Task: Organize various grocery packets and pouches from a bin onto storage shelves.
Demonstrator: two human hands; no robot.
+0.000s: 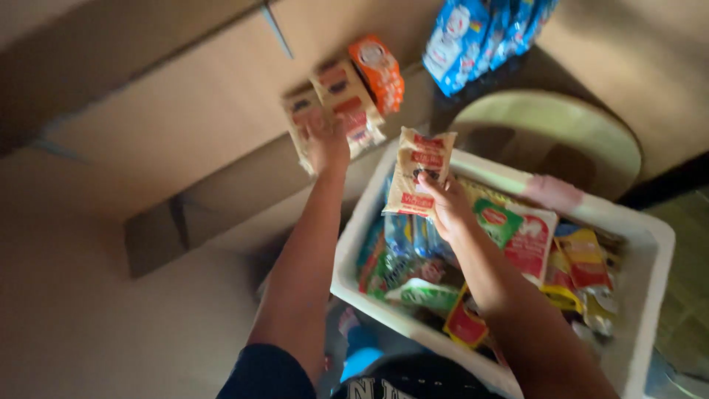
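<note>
Left hand: my left hand [325, 144] reaches up to the tan packets [336, 111] on the brown shelf [185, 125], palm against one of them; blur hides whether my fingers close on it, so I cannot tell.
Right hand: my right hand [447, 203] is gripping a cream packet with red labels [417, 174] by its lower edge, held upright above the near-left corner of the white bin [650, 244].
Beside the row: an orange packet [378, 72] leans just right of the tan ones; blue packets [480, 33] lie further right.
Bin: full of mixed packets, green and red ones [517, 233] near my wrist.
Doing it well: I judge it best to steady the row with my left, then set the cream packet upright, touching its neighbours, without knocking the orange one.
</note>
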